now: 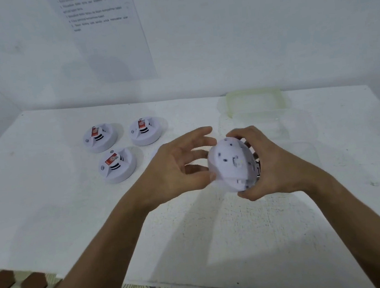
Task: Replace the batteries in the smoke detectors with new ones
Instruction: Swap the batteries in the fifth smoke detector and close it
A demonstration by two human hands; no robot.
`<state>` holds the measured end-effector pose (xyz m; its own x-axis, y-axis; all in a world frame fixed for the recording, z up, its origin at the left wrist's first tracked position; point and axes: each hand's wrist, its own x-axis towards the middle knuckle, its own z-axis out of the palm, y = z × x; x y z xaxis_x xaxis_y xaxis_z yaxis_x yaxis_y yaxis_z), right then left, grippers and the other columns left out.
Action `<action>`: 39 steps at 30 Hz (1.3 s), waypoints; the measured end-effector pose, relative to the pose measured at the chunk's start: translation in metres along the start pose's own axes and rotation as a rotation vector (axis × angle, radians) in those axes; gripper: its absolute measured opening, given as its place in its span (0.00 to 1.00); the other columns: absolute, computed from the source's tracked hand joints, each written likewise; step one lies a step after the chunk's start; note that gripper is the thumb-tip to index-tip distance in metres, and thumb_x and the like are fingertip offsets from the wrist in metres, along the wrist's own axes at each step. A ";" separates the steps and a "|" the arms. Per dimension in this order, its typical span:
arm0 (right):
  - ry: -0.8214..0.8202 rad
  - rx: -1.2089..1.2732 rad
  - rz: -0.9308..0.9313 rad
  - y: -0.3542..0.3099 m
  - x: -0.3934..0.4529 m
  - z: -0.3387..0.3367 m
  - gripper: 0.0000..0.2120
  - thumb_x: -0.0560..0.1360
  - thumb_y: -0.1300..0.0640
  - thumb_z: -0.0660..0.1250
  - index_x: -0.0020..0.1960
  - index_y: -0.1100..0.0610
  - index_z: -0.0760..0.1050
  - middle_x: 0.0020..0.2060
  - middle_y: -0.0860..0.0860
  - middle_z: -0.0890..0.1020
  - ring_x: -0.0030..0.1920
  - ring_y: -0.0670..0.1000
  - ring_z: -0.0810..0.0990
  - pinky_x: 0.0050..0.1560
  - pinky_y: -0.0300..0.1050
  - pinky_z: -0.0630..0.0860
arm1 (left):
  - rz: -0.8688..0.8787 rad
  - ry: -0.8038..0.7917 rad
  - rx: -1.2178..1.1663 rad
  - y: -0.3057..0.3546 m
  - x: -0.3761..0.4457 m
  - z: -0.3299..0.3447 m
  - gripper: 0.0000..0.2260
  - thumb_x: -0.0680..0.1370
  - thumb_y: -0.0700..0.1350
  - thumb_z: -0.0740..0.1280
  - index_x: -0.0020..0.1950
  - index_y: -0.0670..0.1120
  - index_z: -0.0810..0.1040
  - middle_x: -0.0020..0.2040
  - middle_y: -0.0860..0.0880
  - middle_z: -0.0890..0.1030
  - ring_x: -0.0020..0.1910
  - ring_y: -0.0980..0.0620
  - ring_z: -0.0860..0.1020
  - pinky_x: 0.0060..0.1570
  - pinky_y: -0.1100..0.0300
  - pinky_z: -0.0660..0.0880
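While both hands are up over the white table (50,220), the action is all on one smoke detector (231,164), held above the tabletop with its slotted back side tipped up at us. The right hand (271,169) grips it from the right, fingers curled over the top rim and thumb hooked under the bottom edge. The left hand (175,167) sits just beside it, fingers spread and loosely bent, fingertips touching the detector's left rim or very nearly so (motion blur makes that contact hard to call).

Over on the left half of the table, three more smoke detectors rest face up, each with a red label: one at back left (100,137), one at back right (145,130), one in front (117,165).

Behind the hands on the right, clear plastic containers (299,128) and a pale green-rimmed lid (254,102) lie on the table. A printed sheet (103,34) hangs on the wall.
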<state>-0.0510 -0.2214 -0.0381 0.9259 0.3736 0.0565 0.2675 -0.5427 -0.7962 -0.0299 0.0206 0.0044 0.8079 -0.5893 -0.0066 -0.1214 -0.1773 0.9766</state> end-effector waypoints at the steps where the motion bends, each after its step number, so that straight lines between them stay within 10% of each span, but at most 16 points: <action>1: -0.005 -0.006 0.000 -0.001 0.000 0.000 0.49 0.57 0.51 0.80 0.71 0.41 0.57 0.63 0.41 0.65 0.63 0.42 0.68 0.54 0.33 0.75 | 0.020 0.010 -0.089 -0.001 -0.002 0.001 0.30 0.71 0.33 0.70 0.70 0.52 0.70 0.62 0.49 0.79 0.60 0.48 0.79 0.57 0.52 0.78; 6: -0.021 0.267 -0.025 -0.009 -0.001 0.003 0.46 0.58 0.64 0.78 0.69 0.44 0.60 0.60 0.44 0.70 0.59 0.47 0.74 0.49 0.45 0.81 | 0.023 0.146 0.133 -0.012 -0.004 0.001 0.32 0.69 0.39 0.72 0.71 0.55 0.69 0.63 0.52 0.77 0.62 0.55 0.76 0.60 0.58 0.75; 12: -0.008 0.635 -0.037 -0.008 -0.001 0.011 0.47 0.57 0.71 0.79 0.70 0.52 0.63 0.64 0.48 0.75 0.64 0.52 0.76 0.54 0.48 0.80 | -0.072 -0.063 0.270 -0.012 -0.006 0.007 0.41 0.66 0.48 0.80 0.74 0.62 0.63 0.63 0.60 0.77 0.57 0.55 0.78 0.55 0.57 0.79; 39: 0.000 0.348 0.035 -0.006 0.004 0.015 0.49 0.57 0.60 0.84 0.73 0.45 0.67 0.66 0.44 0.77 0.65 0.50 0.75 0.63 0.59 0.76 | 0.062 0.009 0.489 -0.003 -0.007 -0.005 0.33 0.64 0.52 0.80 0.66 0.56 0.71 0.47 0.55 0.77 0.40 0.56 0.72 0.37 0.66 0.73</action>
<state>-0.0529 -0.2057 -0.0422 0.9329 0.3592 0.0254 0.1283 -0.2657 -0.9555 -0.0322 0.0291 0.0021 0.7950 -0.6044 0.0523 -0.4246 -0.4927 0.7596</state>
